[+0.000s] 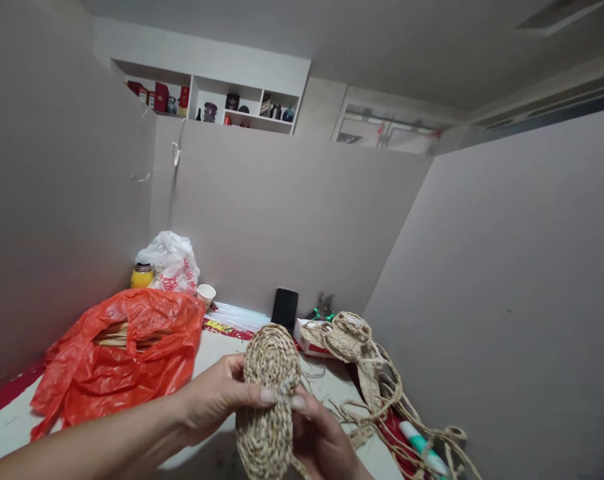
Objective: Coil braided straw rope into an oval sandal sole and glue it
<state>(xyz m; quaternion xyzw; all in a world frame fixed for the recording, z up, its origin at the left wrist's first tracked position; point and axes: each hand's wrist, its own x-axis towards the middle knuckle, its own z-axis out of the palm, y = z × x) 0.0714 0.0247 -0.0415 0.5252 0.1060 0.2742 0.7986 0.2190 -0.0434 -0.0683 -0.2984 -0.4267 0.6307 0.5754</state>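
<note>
A woven straw sole (271, 360), built from coiled braid, is held upright above the table's near part. My left hand (227, 393) grips its left edge, the thumb pressed flat on its narrow middle. From the right, my right hand (319, 430) holds the same piece, its thumb tip close to the left thumb. The fingers behind the sole are mostly hidden. A strand of braid hangs from the lower right edge, by my right hand.
A red plastic bag (127, 373) with straw strips lies left. Behind stand a yellow jar (142, 276), white bag (169, 260), paper cup (206, 294), black phone (285, 307) and green-handled pliers (323, 308). Loose braid (369, 380) and a white-green tube (423, 448) lie right. Grey partitions (282, 213) surround the table.
</note>
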